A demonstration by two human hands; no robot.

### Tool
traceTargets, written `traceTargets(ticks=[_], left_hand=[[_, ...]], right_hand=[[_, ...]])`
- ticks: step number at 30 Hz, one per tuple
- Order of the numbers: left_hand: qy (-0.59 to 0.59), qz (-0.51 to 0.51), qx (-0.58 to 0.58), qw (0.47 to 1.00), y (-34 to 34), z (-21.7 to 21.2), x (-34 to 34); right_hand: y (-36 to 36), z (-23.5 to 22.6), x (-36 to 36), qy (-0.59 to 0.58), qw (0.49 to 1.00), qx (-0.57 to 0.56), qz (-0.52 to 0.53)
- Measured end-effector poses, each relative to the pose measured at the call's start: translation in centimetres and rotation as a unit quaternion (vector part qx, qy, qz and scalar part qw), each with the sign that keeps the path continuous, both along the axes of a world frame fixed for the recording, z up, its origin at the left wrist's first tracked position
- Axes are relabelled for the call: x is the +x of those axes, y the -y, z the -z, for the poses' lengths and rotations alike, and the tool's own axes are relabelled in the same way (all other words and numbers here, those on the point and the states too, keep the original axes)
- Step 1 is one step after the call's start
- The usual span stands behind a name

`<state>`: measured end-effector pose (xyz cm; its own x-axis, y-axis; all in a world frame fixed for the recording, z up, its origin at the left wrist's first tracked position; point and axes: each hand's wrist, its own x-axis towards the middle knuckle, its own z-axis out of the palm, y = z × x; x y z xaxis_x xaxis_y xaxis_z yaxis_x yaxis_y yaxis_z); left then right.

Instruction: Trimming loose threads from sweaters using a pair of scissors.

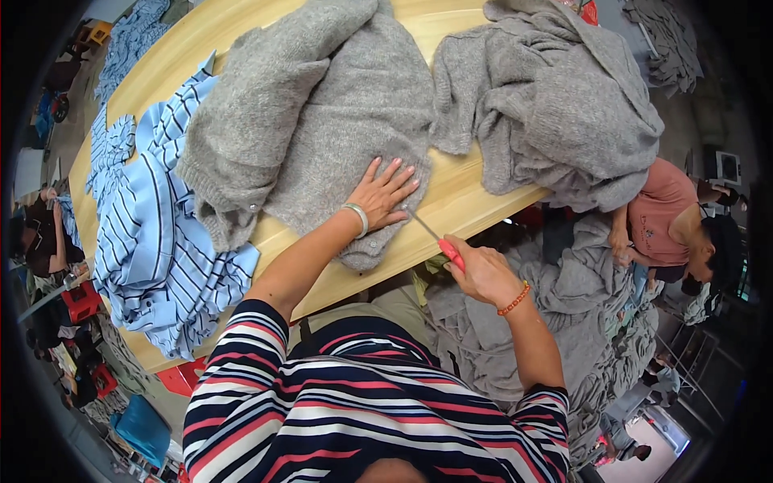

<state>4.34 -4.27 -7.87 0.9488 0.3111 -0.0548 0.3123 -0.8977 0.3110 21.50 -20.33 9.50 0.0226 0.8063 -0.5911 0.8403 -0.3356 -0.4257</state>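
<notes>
A grey knit cardigan (354, 105) is spread over the light wooden table, with small shiny buttons near its lower edges. My left hand (384, 196) lies flat on its near right part, fingers spread, a pale bangle on the wrist. Just off the table's near edge, my right hand (485, 274) grips a red-handled tool (452, 253) with a thin, straight metal shaft. The shaft's tip meets the knit edge beside my left fingers; whether it pierces the fabric I cannot tell. An orange bead bracelet circles my right wrist.
Left of the cardigan lie blue striped shirts (157, 225). Another grey knit garment (564, 105) is bunched at the table's right end. Below the table (330, 286) edge sits a large grey garment heap (515, 330). A co-worker in a pink top (662, 213) is at the right.
</notes>
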Motion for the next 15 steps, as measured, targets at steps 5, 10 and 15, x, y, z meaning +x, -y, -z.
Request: traceTargets(ticks=[5,10,15], left_hand=[[-0.004,-0.016,0.007,1.000,0.3,0.4,-0.2],[-0.006,-0.020,0.027,0.999,0.7,0.6,0.0],[0.010,-0.031,0.033,0.999,1.1,1.1,-0.6]], right_hand=[[1.2,-0.3,-1.1,-0.047,0.994,-0.086,-0.047],[2.1,-0.2,-1.3,-0.120,0.991,-0.042,-0.035],[2.2,-0.6,-1.9,-0.086,0.994,-0.052,-0.039]])
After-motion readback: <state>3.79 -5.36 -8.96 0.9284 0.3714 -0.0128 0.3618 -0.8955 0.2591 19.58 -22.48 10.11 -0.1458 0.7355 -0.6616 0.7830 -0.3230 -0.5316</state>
